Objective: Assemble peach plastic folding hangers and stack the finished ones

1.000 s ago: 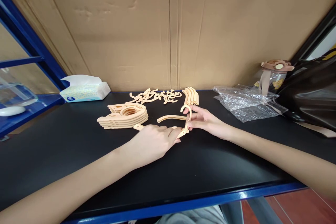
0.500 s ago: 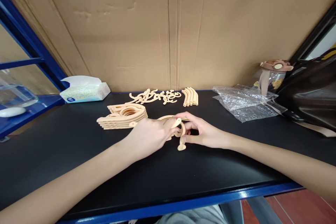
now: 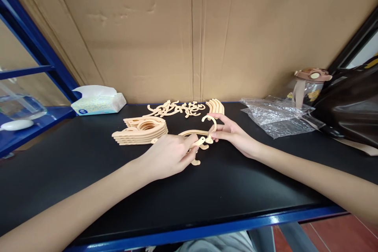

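On the left, just right of the stack of beige hanger parts, here's the left hand pinching a beige strip, its holed end poking out rightward, the rest hidden under the fingers. Right beside that tip sits the foot of a beige hook, long axis upright, curl on top, contact impossible to call, and the right hand grips it from the right, thumb against fingers.

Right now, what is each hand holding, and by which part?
The left hand pinches a beige bar just behind its holed end; the right hand holds a beige hook by its stem, above the base.
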`<state>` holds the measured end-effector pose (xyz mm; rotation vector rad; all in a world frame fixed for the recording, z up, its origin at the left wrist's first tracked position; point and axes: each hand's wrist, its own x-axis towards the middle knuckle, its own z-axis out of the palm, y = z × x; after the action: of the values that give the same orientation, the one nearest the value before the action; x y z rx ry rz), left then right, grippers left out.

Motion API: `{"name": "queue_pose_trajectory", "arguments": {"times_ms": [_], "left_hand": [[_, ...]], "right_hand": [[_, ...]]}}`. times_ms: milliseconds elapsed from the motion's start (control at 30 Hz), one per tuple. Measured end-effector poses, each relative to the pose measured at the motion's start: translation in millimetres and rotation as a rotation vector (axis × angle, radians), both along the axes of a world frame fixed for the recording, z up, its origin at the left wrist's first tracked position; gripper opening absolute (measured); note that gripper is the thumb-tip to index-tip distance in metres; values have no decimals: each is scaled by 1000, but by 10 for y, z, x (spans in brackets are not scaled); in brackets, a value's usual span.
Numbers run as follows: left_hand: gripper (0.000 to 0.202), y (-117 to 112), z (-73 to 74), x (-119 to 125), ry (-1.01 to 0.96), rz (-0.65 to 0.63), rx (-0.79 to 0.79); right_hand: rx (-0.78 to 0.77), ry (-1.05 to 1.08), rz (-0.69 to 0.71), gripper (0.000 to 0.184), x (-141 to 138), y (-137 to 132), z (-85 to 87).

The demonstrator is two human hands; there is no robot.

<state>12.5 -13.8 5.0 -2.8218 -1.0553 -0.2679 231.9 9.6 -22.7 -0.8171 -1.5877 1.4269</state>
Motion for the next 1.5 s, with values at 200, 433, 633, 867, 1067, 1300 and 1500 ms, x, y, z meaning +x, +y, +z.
{"name": "queue_pose_trajectory", "arguments": {"times_ms": [200, 433, 633, 867, 1067, 1300, 1500], "left_hand": [[23, -21, -16, 18, 46, -13, 9], [17, -4, -46, 28, 95, -13, 38], [14, 0, -91, 21, 57, -70, 98], [12, -5, -103, 32, 83, -76, 103], [12, -29, -104, 53, 124, -15, 41], [17, -27, -77, 79, 138, 23, 10], [20, -35, -63, 74, 149, 43, 11]], "right_hand": [[-80, 59, 0, 52, 22, 12, 9], [-107, 46, 55, 52, 32, 9, 19], [-86, 15, 102, 53, 57, 45, 4], [-18, -38, 100, 53, 63, 40, 13], [59, -85, 66, 51, 51, 35, 19], [147, -123, 5, 48, 50, 26, 3], [262, -183, -37, 46, 25, -19, 19]]}}
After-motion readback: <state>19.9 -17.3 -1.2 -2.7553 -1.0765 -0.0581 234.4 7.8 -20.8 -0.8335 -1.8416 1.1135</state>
